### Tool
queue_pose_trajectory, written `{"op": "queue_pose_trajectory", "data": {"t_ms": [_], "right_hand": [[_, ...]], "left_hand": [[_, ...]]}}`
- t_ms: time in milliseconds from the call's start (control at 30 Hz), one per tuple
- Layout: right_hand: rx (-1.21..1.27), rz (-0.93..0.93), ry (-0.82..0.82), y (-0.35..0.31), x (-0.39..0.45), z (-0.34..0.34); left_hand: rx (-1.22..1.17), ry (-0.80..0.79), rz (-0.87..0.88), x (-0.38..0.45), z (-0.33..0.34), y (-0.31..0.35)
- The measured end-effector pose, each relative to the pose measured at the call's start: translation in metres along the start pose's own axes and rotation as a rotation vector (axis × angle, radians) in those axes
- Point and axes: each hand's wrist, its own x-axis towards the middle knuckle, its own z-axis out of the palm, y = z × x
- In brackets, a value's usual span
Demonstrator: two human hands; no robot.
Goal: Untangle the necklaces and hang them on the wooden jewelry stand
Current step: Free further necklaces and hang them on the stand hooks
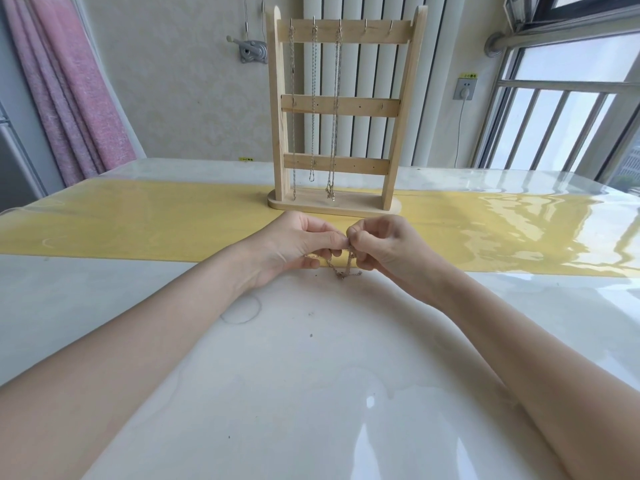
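A wooden jewelry stand (pixel 408 109) with three crossbars stands upright on the yellow strip of the table. Three thin chains (pixel 313 98) hang from the left hooks of its top bar; the two right hooks are bare. Just in front of the stand's base, my left hand (pixel 294 244) and my right hand (pixel 384 244) meet, fingertips pinched together on a tangled gold necklace (pixel 343 270). The chain droops in small loops below my fingers onto the table. Part of it is hidden inside my left palm.
The table (pixel 311 358) is glossy white with a yellow runner (pixel 138 220) across it. A pink curtain (pixel 69 98) hangs at the back left, a radiator (pixel 367 140) stands behind the stand, and a window railing (pixel 554 126) is at the right.
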Motion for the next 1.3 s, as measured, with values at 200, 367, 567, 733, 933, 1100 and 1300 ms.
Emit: {"op": "queue_pose_trajectory", "data": {"t_ms": [200, 367, 567, 733, 933, 1100, 1300], "right_hand": [[-0.003, -0.052, 0.138, 0.0008, 0.0021, 0.0026], [0.171, 0.005, 0.105, -0.0011, 0.0032, -0.0020], [0.213, 0.017, 0.038, 0.0019, 0.0053, -0.0013], [0.208, 0.010, 0.064, 0.0014, 0.0053, 0.0009], [0.121, -0.040, 0.097, 0.0007, 0.0036, 0.0035], [0.001, -0.072, 0.117, 0.0004, 0.0025, 0.0051], [-0.061, -0.098, 0.122, -0.0029, 0.0019, 0.0023]], "left_hand": [[-0.145, 0.091, -0.086, 0.0040, 0.0037, 0.0017], [-0.171, 0.153, 0.013, 0.0045, 0.0025, 0.0052], [-0.163, 0.094, 0.054, 0.0024, 0.0052, 0.0061], [-0.251, 0.055, 0.013, 0.0021, 0.0069, 0.0062], [-0.375, 0.112, -0.046, 0.0050, 0.0080, 0.0067], [-0.337, 0.168, -0.030, 0.0073, 0.0093, 0.0044], [-0.220, 0.160, -0.009, 0.0075, 0.0060, 0.0014]]}}
